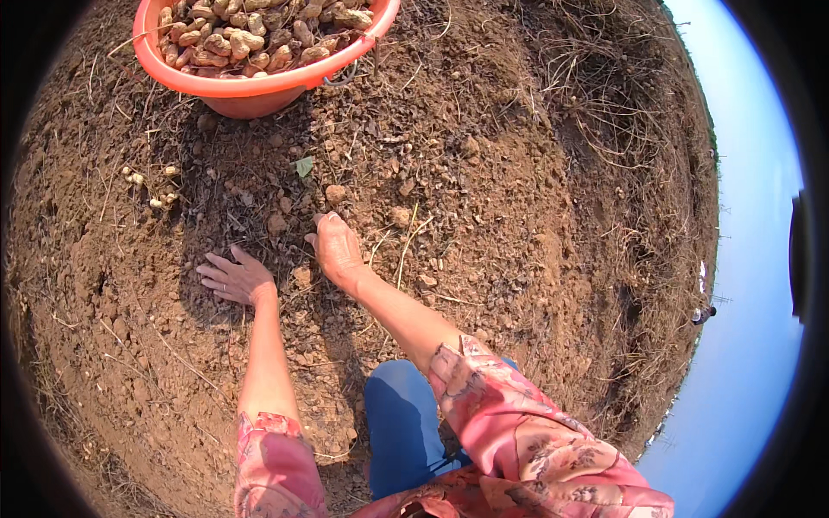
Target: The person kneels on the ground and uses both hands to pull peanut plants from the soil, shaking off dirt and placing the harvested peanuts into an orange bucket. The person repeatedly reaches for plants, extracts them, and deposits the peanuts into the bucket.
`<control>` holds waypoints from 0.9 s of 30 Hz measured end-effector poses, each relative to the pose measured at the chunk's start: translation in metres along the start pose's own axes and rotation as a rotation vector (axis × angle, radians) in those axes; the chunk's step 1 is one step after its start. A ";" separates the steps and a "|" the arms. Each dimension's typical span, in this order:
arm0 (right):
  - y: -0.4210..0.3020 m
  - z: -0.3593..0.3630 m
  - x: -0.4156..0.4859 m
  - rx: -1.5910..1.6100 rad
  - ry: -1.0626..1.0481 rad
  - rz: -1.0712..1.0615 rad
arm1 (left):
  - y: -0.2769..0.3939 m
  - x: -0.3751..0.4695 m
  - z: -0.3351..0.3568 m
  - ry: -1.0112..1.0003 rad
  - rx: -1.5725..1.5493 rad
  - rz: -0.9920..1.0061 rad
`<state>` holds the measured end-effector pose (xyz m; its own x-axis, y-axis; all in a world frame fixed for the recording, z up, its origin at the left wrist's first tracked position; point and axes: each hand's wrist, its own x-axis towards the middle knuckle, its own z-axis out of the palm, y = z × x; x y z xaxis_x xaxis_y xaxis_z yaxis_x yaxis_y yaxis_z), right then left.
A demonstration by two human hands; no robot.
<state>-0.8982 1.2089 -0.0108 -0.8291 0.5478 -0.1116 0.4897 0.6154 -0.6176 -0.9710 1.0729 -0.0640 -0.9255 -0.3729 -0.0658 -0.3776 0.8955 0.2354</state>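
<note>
Palm down with fingers spread, my left hand (236, 277) lies on or just over the shaded soil (223, 226); a ring shows on one finger. To its right, my right hand (338, 249) is curled low over the ground, and its fingertips are mostly hidden, so I cannot tell whether something is in them. Small clods (276, 225) lie between the hands, and a green leaf (303, 166) sits a little beyond them. Several pale peanut pods (134, 176) are on the soil beyond my left hand. An orange-red plastic bucket (259, 85) filled with peanuts (239, 43) stands farther ahead.
A metal handle (342, 76) hangs at the bucket's right side. Dry stalks (409, 249) lie beside my right hand. Heaps of dried plants (615, 97) line the right side of the field. Another person (703, 315) appears small in the distance. My knee (401, 414) is below.
</note>
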 end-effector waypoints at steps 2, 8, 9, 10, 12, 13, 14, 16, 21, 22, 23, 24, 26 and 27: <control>0.006 0.011 -0.002 -0.119 0.016 0.008 | 0.009 -0.016 0.007 0.103 0.140 0.040; -0.002 -0.005 0.003 -0.201 -0.190 -0.006 | 0.001 -0.016 0.014 0.205 0.216 0.132; -0.001 -0.010 0.005 -0.202 -0.250 0.004 | 0.000 -0.016 0.016 0.217 0.202 0.148; 0.001 -0.016 0.007 -0.204 -0.312 0.013 | 0.000 -0.016 0.018 0.227 0.188 0.163; 0.002 -0.034 0.007 -0.242 -0.385 -0.044 | 0.000 -0.015 0.015 0.199 0.185 0.153; 0.001 -0.054 0.012 -0.322 -0.469 -0.122 | 0.001 -0.013 0.015 0.193 0.184 0.159; 0.004 -0.076 0.022 -0.402 -0.554 -0.200 | 0.000 -0.014 0.018 0.186 0.185 0.163; 0.017 -0.118 0.042 -0.538 -0.612 -0.270 | -0.009 -0.008 0.025 0.192 0.212 0.164; 0.097 -0.208 0.114 -0.851 -0.647 -0.160 | -0.009 0.000 0.015 0.194 0.182 0.148; 0.122 -0.212 0.119 -0.575 -0.423 -0.062 | -0.004 -0.006 0.014 0.162 0.164 0.145; 0.144 -0.207 0.124 -0.286 -0.201 0.018 | -0.003 -0.008 0.014 0.148 0.153 0.131; 0.154 -0.204 0.130 -0.188 -0.247 -0.016 | -0.006 -0.007 0.016 0.172 0.180 0.142; 0.192 -0.175 0.131 -0.109 -0.139 -0.141 | -0.008 -0.009 0.019 0.198 0.165 0.177; 0.195 -0.159 0.131 -0.156 -0.112 -0.107 | -0.010 -0.006 0.020 0.212 0.159 0.199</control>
<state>-0.8684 1.4905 -0.0215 -0.8991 0.4137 -0.1434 0.4262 0.7517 -0.5033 -0.9619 1.0706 -0.0851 -0.9612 -0.2143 0.1736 -0.2053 0.9763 0.0681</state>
